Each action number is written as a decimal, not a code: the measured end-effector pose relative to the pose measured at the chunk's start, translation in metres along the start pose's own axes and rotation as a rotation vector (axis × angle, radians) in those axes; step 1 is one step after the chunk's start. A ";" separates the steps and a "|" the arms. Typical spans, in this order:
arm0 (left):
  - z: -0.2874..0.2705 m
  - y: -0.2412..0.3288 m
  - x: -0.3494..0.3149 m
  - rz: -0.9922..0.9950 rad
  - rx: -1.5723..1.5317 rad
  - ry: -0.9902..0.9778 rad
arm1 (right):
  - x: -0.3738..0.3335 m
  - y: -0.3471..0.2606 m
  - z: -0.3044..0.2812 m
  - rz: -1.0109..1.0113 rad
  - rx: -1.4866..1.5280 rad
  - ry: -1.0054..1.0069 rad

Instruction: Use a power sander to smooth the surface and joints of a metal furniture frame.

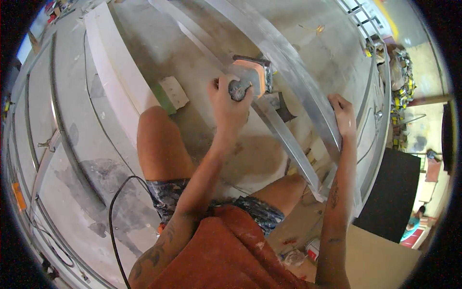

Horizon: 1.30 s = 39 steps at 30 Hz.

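Observation:
My left hand (225, 108) is closed round the body of a power sander (261, 76), grey and black with an orange band. The sander is over a narrow grey metal bar (285, 135) that slants across the floor between my knees; whether its pad touches the bar I cannot tell. To the right, a wide, curved grey panel (293, 65) runs alongside, with pale smears on it. My right hand (343, 118) is closed over its near right edge, the fingers curled and partly hidden.
A white panel (113, 67) lies along my left, beside a torn sandpaper-like piece (173, 92). A black cable (111, 212) loops past my left arm. Metal tubes (62, 111) stand at far left; a tubular frame (385, 96) curves along the right, near a black board (389, 192). A distant person (413, 225) is at right.

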<state>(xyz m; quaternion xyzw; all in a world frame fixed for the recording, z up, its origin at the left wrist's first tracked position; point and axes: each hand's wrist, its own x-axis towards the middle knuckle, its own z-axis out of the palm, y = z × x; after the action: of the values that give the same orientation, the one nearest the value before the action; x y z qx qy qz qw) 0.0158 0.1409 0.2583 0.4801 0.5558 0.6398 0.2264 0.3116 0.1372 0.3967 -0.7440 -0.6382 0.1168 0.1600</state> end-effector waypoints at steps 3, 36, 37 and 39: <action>0.003 0.010 -0.010 -0.106 -0.036 -0.040 | -0.002 0.006 0.005 0.006 0.027 0.048; -0.002 0.009 -0.007 -0.264 -0.162 -0.026 | -0.009 -0.001 0.006 0.023 0.039 0.052; -0.001 0.013 -0.003 -0.200 -0.152 -0.004 | -0.010 -0.003 0.008 0.025 0.038 0.053; -0.001 0.010 0.000 -0.136 -0.136 0.014 | -0.012 -0.006 0.011 0.059 0.023 0.055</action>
<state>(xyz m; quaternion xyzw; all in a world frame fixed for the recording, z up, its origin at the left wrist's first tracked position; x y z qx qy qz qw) 0.0174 0.1375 0.2674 0.4202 0.5439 0.6625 0.2976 0.3001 0.1270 0.3884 -0.7634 -0.6101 0.1082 0.1827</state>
